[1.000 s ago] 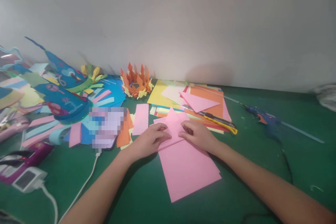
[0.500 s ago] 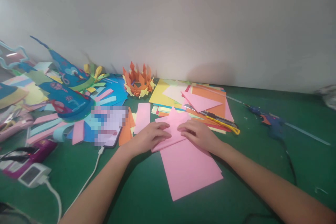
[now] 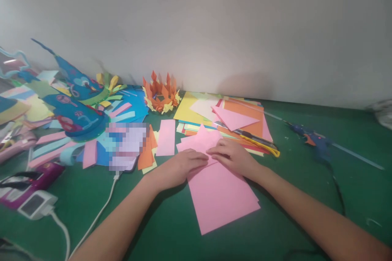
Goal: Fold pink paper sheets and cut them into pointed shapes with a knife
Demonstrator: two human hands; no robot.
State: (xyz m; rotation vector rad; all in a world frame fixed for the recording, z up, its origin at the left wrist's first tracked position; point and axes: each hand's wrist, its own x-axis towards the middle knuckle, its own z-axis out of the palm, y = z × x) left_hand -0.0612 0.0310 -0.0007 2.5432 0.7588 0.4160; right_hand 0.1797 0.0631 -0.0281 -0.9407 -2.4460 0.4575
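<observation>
A folded piece of pink paper [image 3: 203, 140] with a pointed top lies under both of my hands. My left hand [image 3: 183, 167] rests on its lower left part with the fingers stretched flat along it. Against its right side, my right hand [image 3: 234, 155] has bent fingers and thumb closed on the paper near the lower fold. The fingertips of both hands almost meet, and they hide part of the fold. Beneath the folded piece are larger pink sheets [image 3: 220, 200], reaching toward me on the green table [image 3: 165, 228].
Behind my hands are a stack of coloured paper [image 3: 190, 106], a pink triangle [image 3: 234, 119] and a yellow utility knife [image 3: 260, 143]. An orange paper crown [image 3: 161, 96], blue cone hats [image 3: 76, 114] and a phone [image 3: 128, 147] stand or lie leftward. A glue gun [image 3: 315, 140] lies right.
My left hand has slid right and slightly down across the folded paper, its fingertips now near my right hand's. My right hand has barely moved.
</observation>
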